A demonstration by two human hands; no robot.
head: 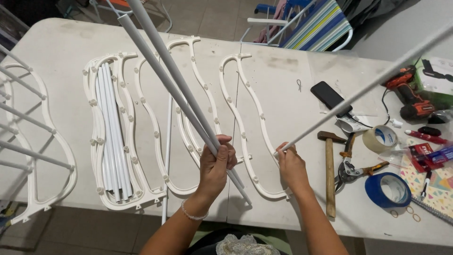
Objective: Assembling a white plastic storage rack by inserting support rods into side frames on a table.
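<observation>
**White plastic rods and wavy frames on a worktable**

White plastic throughout: the left hand (214, 163) is closed around two long rods (163, 63), gripping them near their lower ends so that they slant up and away over the table (56, 47). The right hand (290, 165) pinches the tip of a third rod (373, 85) between its fingertips, at a peg on the nearest wavy frame (245, 115). Further frames lie to the left, one holding a bundle of rods (111, 127). A hammer (329, 165), pliers (349, 170), tape rolls (388, 189), a phone (328, 94) and a drill (408, 92) lie to the right. The rods look light, smooth and somewhat flexible; held far from the middle, they would probably sway, so a grip close to the working end seems steadiest.
</observation>
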